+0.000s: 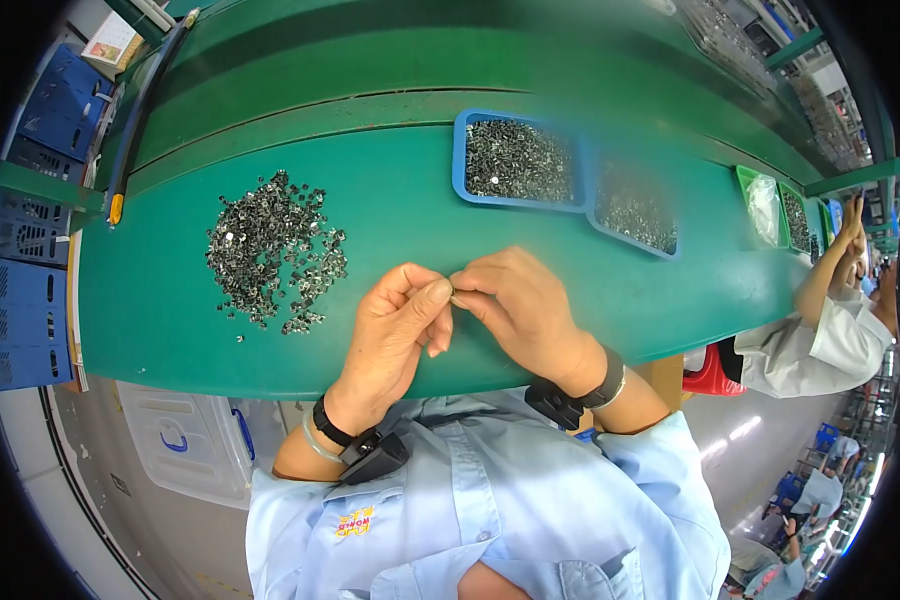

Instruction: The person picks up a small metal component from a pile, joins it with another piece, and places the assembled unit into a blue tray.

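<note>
My left hand (402,322) and my right hand (515,305) meet over the near part of the green table (390,225). Thumb and fingers of both are pinched together at one spot. Whatever sits between the fingertips is tiny and mostly covered, so its kind does not show. Left of my hands lies a loose pile of small dark and shiny metal parts (270,245). Beyond my right hand stands a blue tray (460,160) full of similar small parts. A second blue tray (630,240), blurred in the picture, adjoins it at the right and holds more.
Green trays (745,185) with a clear bag and parts stand at the far right, near a co-worker's arm (820,270). Blue crates (25,320) are stacked at the left. A lidded clear plastic box (185,440) sits on the floor below the table edge.
</note>
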`<state>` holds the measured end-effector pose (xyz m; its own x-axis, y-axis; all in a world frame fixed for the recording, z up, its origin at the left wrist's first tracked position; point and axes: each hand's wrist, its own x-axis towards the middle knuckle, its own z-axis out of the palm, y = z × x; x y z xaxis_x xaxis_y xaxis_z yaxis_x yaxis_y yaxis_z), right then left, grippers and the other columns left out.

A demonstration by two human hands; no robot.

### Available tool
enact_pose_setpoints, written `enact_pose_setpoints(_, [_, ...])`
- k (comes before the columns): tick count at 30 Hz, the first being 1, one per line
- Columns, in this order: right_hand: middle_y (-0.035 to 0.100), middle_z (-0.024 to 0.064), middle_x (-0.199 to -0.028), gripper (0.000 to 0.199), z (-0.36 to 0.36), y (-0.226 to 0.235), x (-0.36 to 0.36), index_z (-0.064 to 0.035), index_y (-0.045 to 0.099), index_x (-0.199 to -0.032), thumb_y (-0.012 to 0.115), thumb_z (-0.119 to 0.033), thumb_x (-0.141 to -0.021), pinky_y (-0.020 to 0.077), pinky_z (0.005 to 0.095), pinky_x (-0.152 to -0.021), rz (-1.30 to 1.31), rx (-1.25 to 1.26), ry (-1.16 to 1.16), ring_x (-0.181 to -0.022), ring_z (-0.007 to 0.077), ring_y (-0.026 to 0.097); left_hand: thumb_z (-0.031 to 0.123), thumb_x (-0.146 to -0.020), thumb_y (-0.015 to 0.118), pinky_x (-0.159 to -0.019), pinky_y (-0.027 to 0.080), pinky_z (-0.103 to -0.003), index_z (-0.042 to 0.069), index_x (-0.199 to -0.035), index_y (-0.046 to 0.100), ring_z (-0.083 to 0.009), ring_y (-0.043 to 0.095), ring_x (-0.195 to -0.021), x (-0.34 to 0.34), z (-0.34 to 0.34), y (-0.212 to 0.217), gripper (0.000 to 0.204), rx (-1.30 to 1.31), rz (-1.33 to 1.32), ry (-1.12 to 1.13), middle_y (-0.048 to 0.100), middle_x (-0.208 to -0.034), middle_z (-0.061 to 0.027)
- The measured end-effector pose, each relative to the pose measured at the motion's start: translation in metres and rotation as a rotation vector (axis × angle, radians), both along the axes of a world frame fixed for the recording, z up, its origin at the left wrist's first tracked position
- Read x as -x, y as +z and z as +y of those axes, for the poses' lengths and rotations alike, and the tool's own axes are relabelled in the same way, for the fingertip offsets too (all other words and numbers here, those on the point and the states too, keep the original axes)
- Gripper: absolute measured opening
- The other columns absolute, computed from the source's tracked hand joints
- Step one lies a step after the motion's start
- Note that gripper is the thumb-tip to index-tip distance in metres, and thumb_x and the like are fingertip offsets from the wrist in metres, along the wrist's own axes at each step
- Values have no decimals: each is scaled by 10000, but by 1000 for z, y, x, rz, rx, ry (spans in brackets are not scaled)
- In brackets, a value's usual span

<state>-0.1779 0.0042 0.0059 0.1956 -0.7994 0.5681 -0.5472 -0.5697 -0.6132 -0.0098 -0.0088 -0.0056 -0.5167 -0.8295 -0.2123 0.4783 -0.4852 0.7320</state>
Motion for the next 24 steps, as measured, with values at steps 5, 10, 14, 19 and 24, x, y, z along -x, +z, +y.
enact_pose_setpoints(5, [618, 59, -822, 179, -2, 2, 2, -63, 603, -901, 688, -28, -748, 475, 332, -628, -10, 30, 37, -726, 229, 596, 182, -950, 515, -460, 370, -229, 49, -926, 537, -107, 486, -523, 0, 0, 13, 136, -12, -27, 0, 564, -679, -41])
enact_pose_setpoints(10, [628, 56, -830, 172, 6, 4, -4, -69, 606, -908, 687, -35, -761, 481, 328, -635, -328, -162, 79, -741, 222, 602, 195, -948, 519, -461, 370, -245, 58, -934, 522, -110, 480, -523, 1, 4, 11, 138, -75, 247, -61, 582, -701, -58])
enact_pose_setpoints(14, [633, 61, -839, 159, 8, 3, -6, -68, 607, -904, 686, -34, -770, 479, 315, -634, -383, -180, 101, -738, 212, 601, 193, -939, 536, -468, 380, -251, 58, -936, 517, -116, 494, -533, 3, 6, 8, 136, -102, 337, -70, 610, -737, -72])
enact_pose_setpoints(19, [618, 63, -820, 165, 4, 5, -5, -61, 599, -893, 691, -34, -758, 473, 307, -606, -263, -79, 118, -710, 218, 594, 195, -925, 560, -465, 378, -248, 62, -923, 515, -118, 498, -533, 2, 6, 5, 140, -114, 357, -64, 620, -756, -72])
enact_pose_setpoints(24, [596, 59, -794, 192, 4, 9, -2, -57, 590, -888, 699, -36, -732, 473, 317, -579, -123, 24, 123, -687, 228, 589, 211, -932, 548, -437, 340, -248, 83, -942, 516, -111, 448, -478, -3, 6, 15, 133, -59, 185, -74, 541, -673, -30])
